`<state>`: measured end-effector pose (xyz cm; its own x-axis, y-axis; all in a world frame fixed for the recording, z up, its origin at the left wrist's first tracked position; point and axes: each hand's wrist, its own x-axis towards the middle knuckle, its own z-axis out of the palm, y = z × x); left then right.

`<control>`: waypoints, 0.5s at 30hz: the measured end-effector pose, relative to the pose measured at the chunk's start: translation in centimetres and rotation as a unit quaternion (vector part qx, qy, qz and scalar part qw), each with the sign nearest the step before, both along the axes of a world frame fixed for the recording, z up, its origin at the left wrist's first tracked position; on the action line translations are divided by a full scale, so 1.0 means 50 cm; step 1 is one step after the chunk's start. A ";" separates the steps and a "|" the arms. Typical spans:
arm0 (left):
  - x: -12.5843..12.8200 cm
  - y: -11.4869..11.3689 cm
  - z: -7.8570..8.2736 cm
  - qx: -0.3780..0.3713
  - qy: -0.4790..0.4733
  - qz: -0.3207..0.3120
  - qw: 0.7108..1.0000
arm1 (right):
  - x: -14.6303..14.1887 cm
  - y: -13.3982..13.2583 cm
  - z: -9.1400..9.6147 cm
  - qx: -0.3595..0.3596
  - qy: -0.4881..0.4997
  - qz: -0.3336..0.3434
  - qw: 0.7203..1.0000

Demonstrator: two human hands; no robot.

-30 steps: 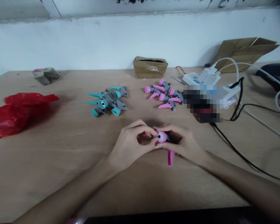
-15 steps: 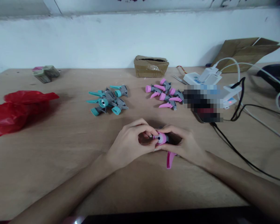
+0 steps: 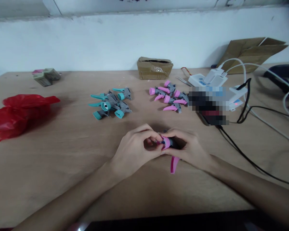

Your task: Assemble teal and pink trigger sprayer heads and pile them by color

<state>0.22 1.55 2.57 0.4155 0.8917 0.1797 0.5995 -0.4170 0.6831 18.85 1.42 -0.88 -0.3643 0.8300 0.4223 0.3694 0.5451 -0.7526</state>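
Though partly covered, the sprayer head (image 3: 171, 143) shows pink collar (image 3: 166, 142) and trigger (image 3: 173, 164)

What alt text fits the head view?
The left hand and right hand together hold a pink spray trigger at a wooden table. Behind lie a teal trigger pile, a pink trigger pile, a cardboard box, and a red bag at far left.

Roughly five teal trigger heads (image 3: 110, 104), six pink trigger heads (image 3: 170, 96), two cardboard boxes (image 3: 154, 68), one red bag (image 3: 19, 112).
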 end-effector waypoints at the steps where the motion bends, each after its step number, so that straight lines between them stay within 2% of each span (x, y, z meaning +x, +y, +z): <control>1: 0.000 -0.001 0.000 -0.003 0.005 0.001 1.000 | 0.000 0.001 0.000 0.000 -0.001 -0.001 1.000; 9: 0.000 0.001 -0.008 0.000 -0.056 -0.021 0.998 | 0.001 0.004 -0.011 -0.007 0.007 0.002 1.000; 15: -0.004 0.005 -0.015 0.002 -0.082 -0.070 0.994 | 0.002 0.007 0.001 -0.021 -0.027 -0.001 0.999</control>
